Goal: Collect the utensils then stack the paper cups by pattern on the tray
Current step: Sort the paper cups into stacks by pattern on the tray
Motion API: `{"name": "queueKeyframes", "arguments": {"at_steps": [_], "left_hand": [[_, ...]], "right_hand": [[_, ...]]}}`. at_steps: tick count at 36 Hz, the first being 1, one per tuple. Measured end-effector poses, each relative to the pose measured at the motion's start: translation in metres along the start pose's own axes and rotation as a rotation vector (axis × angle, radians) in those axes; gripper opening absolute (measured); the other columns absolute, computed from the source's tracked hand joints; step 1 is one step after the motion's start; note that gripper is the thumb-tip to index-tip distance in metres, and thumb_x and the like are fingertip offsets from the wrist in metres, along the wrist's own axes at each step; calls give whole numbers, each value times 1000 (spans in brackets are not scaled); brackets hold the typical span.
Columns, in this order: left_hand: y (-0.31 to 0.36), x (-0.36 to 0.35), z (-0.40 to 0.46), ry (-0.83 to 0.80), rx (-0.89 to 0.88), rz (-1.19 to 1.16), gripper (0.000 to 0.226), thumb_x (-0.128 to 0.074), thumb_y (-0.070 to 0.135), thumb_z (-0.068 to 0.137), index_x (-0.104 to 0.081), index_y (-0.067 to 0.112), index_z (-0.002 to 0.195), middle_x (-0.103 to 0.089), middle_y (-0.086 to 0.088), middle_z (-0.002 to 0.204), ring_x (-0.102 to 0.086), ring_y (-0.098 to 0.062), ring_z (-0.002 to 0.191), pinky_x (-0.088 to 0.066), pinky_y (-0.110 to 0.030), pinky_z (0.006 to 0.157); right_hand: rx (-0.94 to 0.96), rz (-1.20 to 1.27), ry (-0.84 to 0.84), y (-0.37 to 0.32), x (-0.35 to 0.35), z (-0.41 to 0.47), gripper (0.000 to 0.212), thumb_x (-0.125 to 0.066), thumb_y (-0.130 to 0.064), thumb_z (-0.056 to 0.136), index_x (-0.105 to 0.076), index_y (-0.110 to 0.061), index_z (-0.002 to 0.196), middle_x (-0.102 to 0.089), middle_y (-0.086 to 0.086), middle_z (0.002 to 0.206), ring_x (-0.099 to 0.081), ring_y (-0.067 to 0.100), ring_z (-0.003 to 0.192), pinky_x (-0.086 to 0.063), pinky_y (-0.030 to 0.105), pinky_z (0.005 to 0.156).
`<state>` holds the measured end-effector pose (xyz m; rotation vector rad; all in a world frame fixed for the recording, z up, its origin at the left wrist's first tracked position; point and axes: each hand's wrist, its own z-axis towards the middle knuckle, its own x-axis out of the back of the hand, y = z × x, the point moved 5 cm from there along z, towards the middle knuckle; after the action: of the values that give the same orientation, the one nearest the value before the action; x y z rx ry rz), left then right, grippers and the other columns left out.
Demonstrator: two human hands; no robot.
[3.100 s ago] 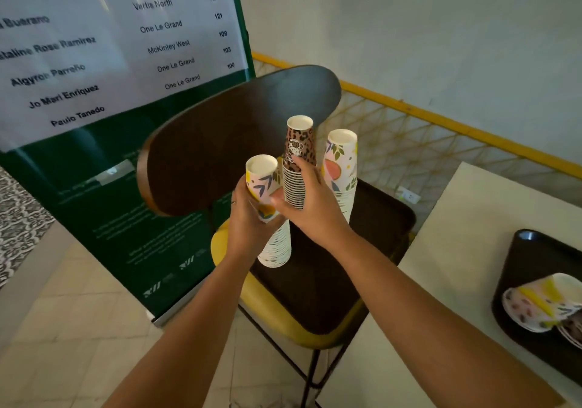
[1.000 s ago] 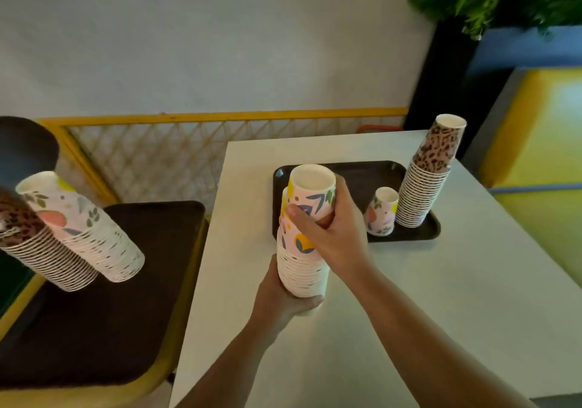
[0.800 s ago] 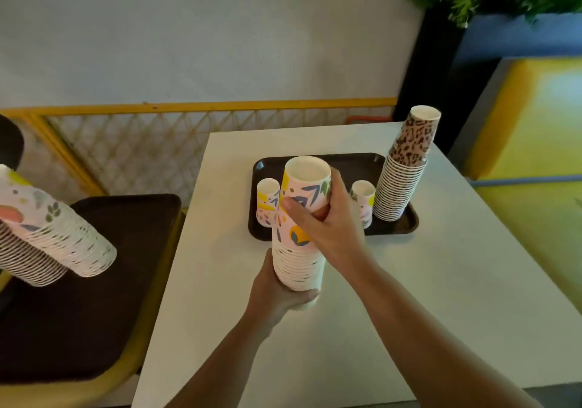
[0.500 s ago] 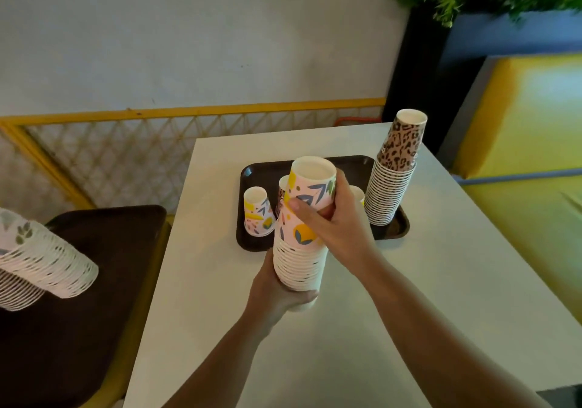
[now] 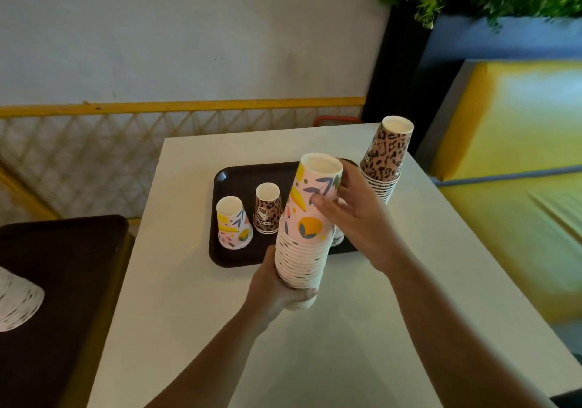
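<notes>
Stack of floral cups (image 5: 307,234) betw. both grips: left hand (image 5: 277,288) under, right hand (image 5: 356,218) atop.

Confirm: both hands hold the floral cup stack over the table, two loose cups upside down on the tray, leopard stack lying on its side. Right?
Not quite. In the head view the leopard stack stands upright at the tray's right end, not on its side. The rest is right.

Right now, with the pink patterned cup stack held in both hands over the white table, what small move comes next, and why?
Probably carry the tall stack of pink yellow-and-blue patterned paper cups forward and lower it onto the single upside-down cup of that pattern on the dark brown plastic tray. The left hand grips its base, the right hand its top, and the patterns match.
</notes>
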<state>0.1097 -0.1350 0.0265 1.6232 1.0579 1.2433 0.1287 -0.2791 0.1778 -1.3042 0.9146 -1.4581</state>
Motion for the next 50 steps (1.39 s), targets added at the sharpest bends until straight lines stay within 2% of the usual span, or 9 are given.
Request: {"name": "queueKeyframes", "arguments": {"at_steps": [3,7,14,20,28,39,45,48,50], "left_hand": [[0,-7,8,7,19,-15,97,-92,21,47,-42,26,131,-60,9,122,-55,-13,115,-47,-38,97],[3,-15,15,63,38,-50,91,-91,11,51,-43,26,127,-61,8,119,-55,-12,113,-46,-31,91],[4,-31,23,74,58,-64,97,-91,16,50,-42,27,133,-61,10,121,-55,-10,115,-47,-32,93],[1,-38,24,95,74,-78,102,-86,36,38,-43,31,130,-62,12,120,-56,-8,114,-50,-38,95],[-4,-42,30,127,81,-109,96,-87,29,39,-46,33,125,-64,12,116,-58,-7,111,-51,-33,91],[-4,-38,34,129,67,-101,94,-88,23,44,-45,32,127,-63,12,117,-57,-6,111,-50,-35,93],[-6,-37,34,119,67,-101,91,-88,25,43,-44,45,120,-63,15,118,-57,-5,112,-51,-35,93],[-9,-35,33,133,67,-108,96,-88,30,41,-42,44,124,-62,14,119,-57,-7,113,-51,-39,94],[-11,-32,31,151,74,-112,92,-86,36,39,-44,43,120,-63,13,117,-58,-9,112,-52,-41,94]], "right_hand": [[-8,-10,-34,8,5,10,54,-68,-20,82,-44,-14,130,-64,0,118,-61,16,110,-53,47,89],[-3,-25,-78,15,11,21,59,-70,-29,80,-43,-14,130,-63,1,119,-61,18,110,-53,48,88],[8,-26,-109,26,20,37,59,-73,-25,78,-44,-17,129,-65,-2,116,-62,15,107,-55,45,86],[41,-38,-79,31,28,46,43,-72,-22,78,-52,-22,116,-68,-8,105,-65,6,97,-57,37,83],[130,-51,-35,29,35,57,36,-71,-20,78,-53,-25,109,-68,-13,95,-66,2,89,-56,22,73],[173,-37,24,25,35,64,42,-71,-20,79,-53,-17,117,-68,-10,99,-66,4,92,-58,28,74],[236,107,214,7,55,70,40,-66,-41,67,-56,-18,98,-66,-8,90,-66,10,85,-56,33,73],[295,194,408,-1,81,72,30,-63,-40,70,-53,-24,93,-66,-12,85,-63,4,84,-53,30,77],[350,203,534,-5,97,69,33,-62,-35,75,-52,-14,98,-65,-15,87,-61,-1,85,-50,23,76]]}}
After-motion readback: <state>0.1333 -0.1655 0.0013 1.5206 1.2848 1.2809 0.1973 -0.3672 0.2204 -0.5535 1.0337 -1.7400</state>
